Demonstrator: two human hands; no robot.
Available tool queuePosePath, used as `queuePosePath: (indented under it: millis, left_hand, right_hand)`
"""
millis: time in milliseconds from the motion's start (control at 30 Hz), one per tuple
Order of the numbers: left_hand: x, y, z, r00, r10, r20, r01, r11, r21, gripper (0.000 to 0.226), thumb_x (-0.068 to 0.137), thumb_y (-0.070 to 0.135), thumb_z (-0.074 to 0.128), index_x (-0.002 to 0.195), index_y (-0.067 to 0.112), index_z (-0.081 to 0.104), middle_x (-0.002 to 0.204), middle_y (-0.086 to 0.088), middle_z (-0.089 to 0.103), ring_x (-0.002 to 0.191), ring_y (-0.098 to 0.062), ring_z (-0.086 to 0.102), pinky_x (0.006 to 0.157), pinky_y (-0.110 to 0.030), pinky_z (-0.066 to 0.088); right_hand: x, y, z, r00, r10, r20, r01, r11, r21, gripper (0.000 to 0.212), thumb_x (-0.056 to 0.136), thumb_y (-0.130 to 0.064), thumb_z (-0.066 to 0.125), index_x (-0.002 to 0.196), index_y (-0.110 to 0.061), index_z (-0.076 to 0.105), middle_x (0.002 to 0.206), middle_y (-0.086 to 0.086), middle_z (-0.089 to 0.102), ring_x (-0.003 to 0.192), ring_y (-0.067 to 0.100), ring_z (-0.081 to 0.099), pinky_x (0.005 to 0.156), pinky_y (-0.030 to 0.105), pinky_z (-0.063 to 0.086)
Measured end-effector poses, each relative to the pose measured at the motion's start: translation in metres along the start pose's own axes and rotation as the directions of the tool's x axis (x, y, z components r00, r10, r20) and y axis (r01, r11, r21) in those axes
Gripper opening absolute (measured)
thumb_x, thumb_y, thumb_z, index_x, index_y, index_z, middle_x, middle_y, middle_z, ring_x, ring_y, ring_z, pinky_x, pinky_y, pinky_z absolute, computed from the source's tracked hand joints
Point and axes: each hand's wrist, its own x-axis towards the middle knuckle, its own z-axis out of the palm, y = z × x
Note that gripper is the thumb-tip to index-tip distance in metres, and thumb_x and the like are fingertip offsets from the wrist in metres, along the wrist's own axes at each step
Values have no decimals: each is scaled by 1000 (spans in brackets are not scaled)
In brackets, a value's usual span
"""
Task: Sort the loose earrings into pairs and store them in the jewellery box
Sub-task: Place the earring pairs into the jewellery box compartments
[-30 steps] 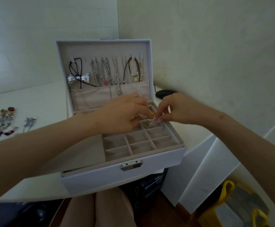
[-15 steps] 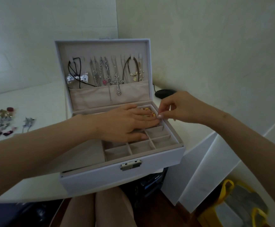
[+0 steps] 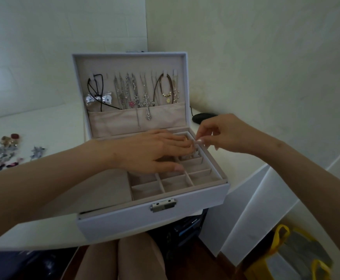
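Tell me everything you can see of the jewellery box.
The jewellery box is white outside, beige and velvety inside, with a silver latch on its front wall. Its lid stands open; necklaces hang inside it above a pocket. The right half holds a grid of small compartments. It sits on a white table. The left hand lies flat across the grid; the right hand pinches at its back right corner.

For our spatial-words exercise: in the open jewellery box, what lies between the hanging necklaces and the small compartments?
A cloth pocket across the lid, seen in the head view.
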Motion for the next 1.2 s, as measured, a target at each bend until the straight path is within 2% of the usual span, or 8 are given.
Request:
queuePosePath:
  millis: [100,200,400,500,633,800,967,1200]
  left_hand:
    - [3,4,0,999,-16,34,17,1000,-17,67,87,62,12,147,31,11,154,15,6,141,2,-3,115,-23,-5]
    - [9,8,9,992,-52,117,52,999,-5,62,92,55,12,148,32,3,155,17,-5,140,4,-12,116,-28,-11]
    - [17,19,19,982,-134,137,139,990,-33,58,95,51,10,147,29,-5,154,11,-16,138,-1,-21,110,-25,-22]
    - [17,22,12,972,-141,188,159,983,-87,56,97,45,14,148,26,-2,154,10,-15,138,1,-19,110,-26,-22]
    - [14,25,14,968,-146,206,160,986,-53,67,88,54,6,146,25,-10,154,9,-17,137,1,-22,110,-28,-23]
    - [10,23,14,979,-128,157,145,984,-104,67,89,56,7,146,26,-12,154,10,-19,137,2,-22,111,-26,-22]
    - [5,21,16,986,-47,161,60,995,-78,61,92,49,10,147,27,-4,154,15,-11,137,6,-18,110,-22,-22]
    - [7,20,16,988,-58,142,73,993,-97,68,89,56,10,147,24,-5,155,12,-11,138,5,-17,112,-22,-19]
  right_hand:
    - [1,2,-1,998,5,-57,-3,1000,28,5,86,-16,66,85,-13,69,69,-1,68,66,21,67,63,32,57]
    - [2,3,0,996,-10,-86,13,999,31,4,86,-14,65,83,-15,68,69,0,68,66,20,67,60,30,57]
    - [2,4,2,995,-19,-94,22,999,30,5,85,-16,67,80,-17,69,68,-2,68,64,15,66,58,28,56]
    - [3,3,4,996,-23,-90,26,999,40,4,85,-17,67,81,-17,69,69,-3,68,65,15,67,58,25,56]
    - [3,3,5,996,-27,-88,32,998,56,7,84,-15,67,79,-19,68,64,-11,63,58,6,63,55,21,54]
    - [3,2,6,994,-34,-107,41,997,62,5,83,-15,68,80,-19,68,68,-6,66,64,19,66,58,28,56]
    - [2,3,2,990,-38,-134,45,998,53,5,84,-16,67,80,-18,69,64,-6,66,62,18,66,60,26,55]
    - [4,-1,5,991,-32,-133,39,998,48,6,84,-16,67,79,-20,68,67,-6,66,63,16,66,57,21,54]
